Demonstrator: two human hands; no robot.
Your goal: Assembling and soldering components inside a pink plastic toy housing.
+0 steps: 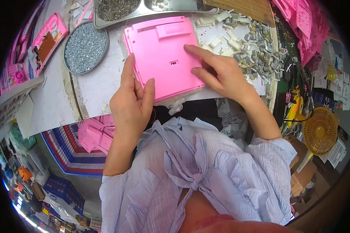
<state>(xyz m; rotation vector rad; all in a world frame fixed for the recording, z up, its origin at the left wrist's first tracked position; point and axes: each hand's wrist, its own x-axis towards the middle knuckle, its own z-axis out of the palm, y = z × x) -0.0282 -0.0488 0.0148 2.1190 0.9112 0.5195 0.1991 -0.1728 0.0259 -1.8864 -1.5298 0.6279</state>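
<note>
Pink case [157,73] at table's [99,87] near edge looks closed; fastening unclear. Left hand [129,104] and right hand [225,75] spread at its sides; screws [85,48] lie loose nearby.

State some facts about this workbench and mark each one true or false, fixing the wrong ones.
1. The right hand touches the pink plastic panel. True.
2. The left hand covers the panel's small slot. False: it is at the panel's left edge; the slot is uncovered.
3. The silver screws lie right of the panel. False: they lie left of it, in a round tray.
4. The fan at the right is yellow. True.
</note>
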